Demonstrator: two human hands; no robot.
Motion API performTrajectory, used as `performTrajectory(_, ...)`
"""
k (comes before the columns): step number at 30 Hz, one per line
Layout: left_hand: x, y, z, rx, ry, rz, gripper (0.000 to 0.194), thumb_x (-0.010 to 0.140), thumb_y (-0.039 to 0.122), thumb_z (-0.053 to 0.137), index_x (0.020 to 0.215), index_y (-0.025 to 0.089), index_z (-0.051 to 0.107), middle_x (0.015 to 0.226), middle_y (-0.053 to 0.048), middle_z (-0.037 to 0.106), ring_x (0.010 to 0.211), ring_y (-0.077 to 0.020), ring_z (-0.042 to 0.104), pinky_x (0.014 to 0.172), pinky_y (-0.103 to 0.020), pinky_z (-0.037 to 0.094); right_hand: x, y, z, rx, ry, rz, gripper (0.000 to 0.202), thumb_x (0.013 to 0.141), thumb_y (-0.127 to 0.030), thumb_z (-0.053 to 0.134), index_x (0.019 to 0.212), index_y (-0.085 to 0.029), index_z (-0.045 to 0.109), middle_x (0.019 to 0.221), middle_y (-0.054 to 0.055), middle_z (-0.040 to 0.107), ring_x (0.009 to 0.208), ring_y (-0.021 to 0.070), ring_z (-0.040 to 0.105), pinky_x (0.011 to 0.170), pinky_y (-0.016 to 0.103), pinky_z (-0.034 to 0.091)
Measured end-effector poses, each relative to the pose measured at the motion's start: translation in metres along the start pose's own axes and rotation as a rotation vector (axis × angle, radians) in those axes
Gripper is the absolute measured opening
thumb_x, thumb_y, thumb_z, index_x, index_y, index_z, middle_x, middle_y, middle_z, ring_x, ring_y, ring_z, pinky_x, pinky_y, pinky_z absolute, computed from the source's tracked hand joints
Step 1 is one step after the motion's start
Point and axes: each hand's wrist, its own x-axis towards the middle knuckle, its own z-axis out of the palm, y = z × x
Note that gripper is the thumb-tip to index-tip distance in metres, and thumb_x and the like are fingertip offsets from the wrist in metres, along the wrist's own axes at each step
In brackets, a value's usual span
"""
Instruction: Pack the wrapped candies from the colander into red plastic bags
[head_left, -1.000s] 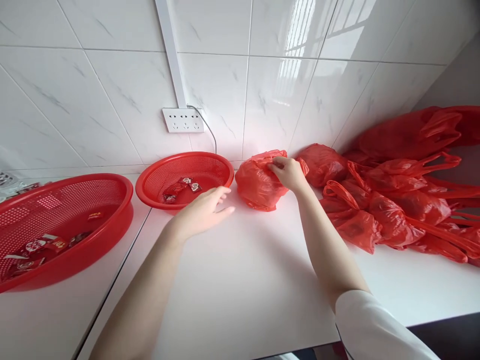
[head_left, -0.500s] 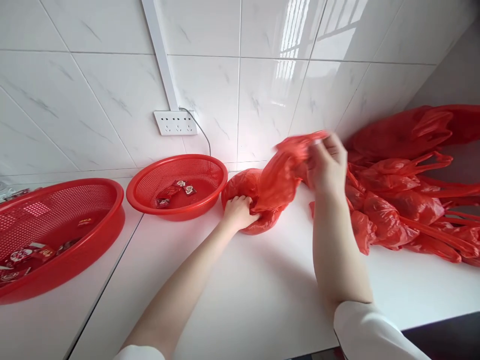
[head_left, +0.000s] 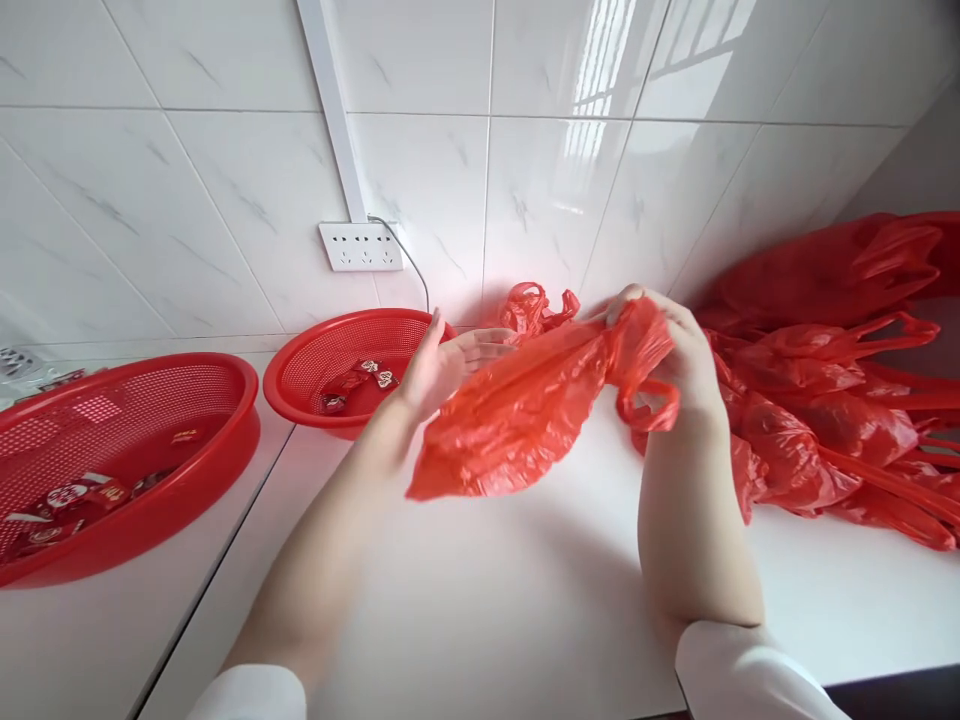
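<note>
A red plastic bag (head_left: 510, 420), thin and crinkled, hangs slantwise over the white counter. My right hand (head_left: 667, 335) is closed round its gathered top, with the handle loop dangling below the fingers. The bag's bottom points down to the left and looks flat. My left hand (head_left: 454, 365) is open beside the bag, fingers stretched out and thumb raised; whether it touches the plastic I cannot tell. Behind the bag, near the wall, more crumpled red plastic (head_left: 531, 308) shows; its lower part is hidden.
A round red basket (head_left: 281, 385) with a few wrapped packets stands behind my left hand. Farther left is a larger red basket (head_left: 244, 400) with more packets. Several filled red bags (head_left: 780, 440) lie on the right. A socket strip (head_left: 361, 247) is on the tiled wall.
The bag has been lifted off the crumpled red plastic and spread out toward me. My left hand has let go and opened, moving slightly left and up. My right hand still holds the bag's top.
</note>
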Motion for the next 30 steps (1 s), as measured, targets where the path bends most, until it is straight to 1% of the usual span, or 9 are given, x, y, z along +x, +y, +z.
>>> performTrajectory(2, -0.021, 0.013, -0.006, -0.064, -0.143, 0.013, 0.068, 0.078, 0.072, 0.048, 0.125, 0.025, 0.059, 0.123, -0.011, 0.063, 0.116, -0.0305, 0.057, 0.091, -0.042, 0.050, 0.000, 0.005, 0.011, -0.014, -0.084, 0.041, 0.010, 0.079, -0.027, 0.060, 0.072, -0.020, 0.058, 0.071, -0.001, 0.053, 0.058, 0.0114, 0.048, 0.056, 0.027, 0.042)
performTrajectory(4, -0.039, 0.020, -0.004, -0.030, -0.160, -0.014, 0.064, 0.070, 0.060, 0.068, 0.123, 0.025, 0.059, 0.121, -0.010, 0.064, 0.113, -0.0301, 0.058, 0.090, -0.040, 0.050, -0.002, 0.012, 0.026, 0.029, -0.145, 0.070, 0.010, 0.081, -0.031, 0.061, 0.080, -0.021, 0.059, 0.077, -0.001, 0.057, 0.064, 0.0118, 0.053, 0.062, 0.026, 0.045)
performTrajectory(9, -0.067, 0.014, 0.010, 0.038, 0.332, -0.015, 0.022, 0.083, 0.036, 0.062, 0.097, 0.020, 0.065, 0.095, -0.006, 0.069, 0.088, -0.0219, 0.065, 0.074, -0.033, 0.053, -0.013, 0.030, 0.072, -0.025, -0.372, 0.135, 0.040, 0.080, -0.049, 0.063, 0.112, -0.026, 0.055, 0.094, 0.003, 0.063, 0.085, 0.0188, 0.061, 0.073, 0.032, 0.051)
performTrajectory(14, -0.086, 0.010, -0.013, -0.007, 0.562, 0.006, 0.012, 0.076, 0.025, 0.065, 0.087, 0.020, 0.062, 0.080, 0.000, 0.064, 0.071, -0.0155, 0.062, 0.063, -0.027, 0.051, -0.023, 0.036, 0.091, -0.298, -0.522, 0.197, 0.027, 0.079, -0.044, 0.066, 0.077, -0.018, 0.059, 0.065, -0.001, 0.053, 0.062, 0.0134, 0.054, 0.055, 0.027, 0.049)
performTrajectory(19, -0.113, 0.028, -0.064, 0.066, 0.377, -0.125, 0.023, 0.069, 0.031, 0.073, 0.088, 0.020, 0.067, 0.084, -0.003, 0.068, 0.078, -0.0205, 0.065, 0.065, -0.029, 0.054, -0.017, 0.028, 0.068, -0.395, -0.549, 0.249, 0.029, 0.086, -0.043, 0.056, 0.076, -0.017, 0.061, 0.062, -0.002, 0.050, 0.053, 0.0096, 0.048, 0.041, 0.021, 0.040)
performTrajectory(23, -0.133, 0.048, -0.099, 0.345, 0.084, -0.460, 0.030, 0.073, 0.043, 0.070, 0.095, 0.022, 0.068, 0.090, -0.005, 0.071, 0.081, -0.0246, 0.067, 0.065, -0.033, 0.056, -0.015, 0.021, 0.053, -0.454, -0.552, 0.104, 0.027, 0.086, -0.040, 0.059, 0.073, -0.017, 0.064, 0.071, 0.002, 0.059, 0.065, 0.0128, 0.055, 0.060, 0.027, 0.048)
performTrajectory(25, -0.138, 0.055, -0.102, 0.552, 0.052, -0.525, 0.035, 0.073, 0.046, 0.069, 0.101, 0.025, 0.066, 0.093, -0.005, 0.071, 0.083, -0.0249, 0.067, 0.069, -0.035, 0.056, -0.016, 0.020, 0.054, -0.486, -0.541, -0.012, 0.017, 0.083, -0.035, 0.063, 0.081, -0.018, 0.067, 0.085, 0.005, 0.064, 0.078, 0.0165, 0.059, 0.071, 0.031, 0.050)
performTrajectory(28, -0.140, 0.063, -0.081, 0.797, 0.277, -0.232, 0.030, 0.078, 0.041, 0.065, 0.105, 0.026, 0.064, 0.102, -0.004, 0.069, 0.091, -0.0232, 0.066, 0.079, -0.036, 0.055, -0.020, 0.017, 0.064, -0.514, -0.627, -0.134, 0.010, 0.084, -0.025, 0.061, 0.090, -0.020, 0.067, 0.095, 0.006, 0.066, 0.087, 0.0181, 0.060, 0.077, 0.034, 0.049)
performTrajectory(30, -0.139, 0.066, -0.054, 0.802, 0.219, 0.094, 0.023, 0.085, 0.030, 0.057, 0.106, 0.027, 0.063, 0.110, -0.003, 0.067, 0.101, -0.0212, 0.063, 0.089, -0.035, 0.052, -0.024, 0.015, 0.073, -0.540, -0.712, -0.197, 0.013, 0.084, -0.016, 0.057, 0.092, -0.021, 0.065, 0.094, 0.005, 0.067, 0.087, 0.0173, 0.061, 0.081, 0.036, 0.048)
